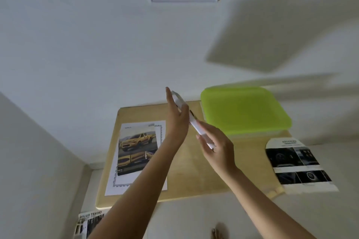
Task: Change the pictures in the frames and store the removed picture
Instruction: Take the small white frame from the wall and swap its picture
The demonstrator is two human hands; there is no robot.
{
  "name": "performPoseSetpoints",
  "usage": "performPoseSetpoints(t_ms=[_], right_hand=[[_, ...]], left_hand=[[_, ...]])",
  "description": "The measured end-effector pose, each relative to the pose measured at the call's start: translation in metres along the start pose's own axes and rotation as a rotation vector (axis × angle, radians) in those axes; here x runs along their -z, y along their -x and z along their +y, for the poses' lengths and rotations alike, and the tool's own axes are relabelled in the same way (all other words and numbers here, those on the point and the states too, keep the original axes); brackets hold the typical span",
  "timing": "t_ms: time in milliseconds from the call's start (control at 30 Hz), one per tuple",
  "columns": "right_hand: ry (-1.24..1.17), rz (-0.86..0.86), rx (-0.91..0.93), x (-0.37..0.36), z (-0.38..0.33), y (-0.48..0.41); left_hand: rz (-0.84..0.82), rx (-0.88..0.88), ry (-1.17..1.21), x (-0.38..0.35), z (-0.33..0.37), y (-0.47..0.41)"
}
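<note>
A light wooden tabletop [194, 180] with rounded corners is set against a white wall [77, 44], on which broad slanting shadows are cast at the upper right. A pale floor [184, 219] is seen below the tabletop's near edge. A brochure [90, 223] printed "HILUX TRAVO" is seen at the lower left, partly hidden.
</note>
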State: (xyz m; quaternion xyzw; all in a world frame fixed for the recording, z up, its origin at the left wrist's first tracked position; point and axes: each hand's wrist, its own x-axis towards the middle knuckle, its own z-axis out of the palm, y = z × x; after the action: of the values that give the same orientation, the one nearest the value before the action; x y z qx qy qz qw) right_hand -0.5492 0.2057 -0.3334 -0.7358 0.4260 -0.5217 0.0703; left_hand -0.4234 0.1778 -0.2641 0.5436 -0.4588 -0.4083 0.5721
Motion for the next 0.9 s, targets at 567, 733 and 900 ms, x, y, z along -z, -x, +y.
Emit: performPoseSetpoints(t_ms=[567,733,900], right_hand=[[-0.487,-0.506,-0.989,-0.039,0.062,0.031],[-0.724,-0.337,-1.241,-0.046,0.073,0.058],[-0.424,-0.274,-1.089,-0.049,0.089,0.077]], left_hand=[[0.114,0.214,0.067,0.087,-0.099,0.028],[0.111,0.338,0.036,0.077,-0.139,0.029],[0.069,0.481,-0.011,0.057,-0.178,0.040]])
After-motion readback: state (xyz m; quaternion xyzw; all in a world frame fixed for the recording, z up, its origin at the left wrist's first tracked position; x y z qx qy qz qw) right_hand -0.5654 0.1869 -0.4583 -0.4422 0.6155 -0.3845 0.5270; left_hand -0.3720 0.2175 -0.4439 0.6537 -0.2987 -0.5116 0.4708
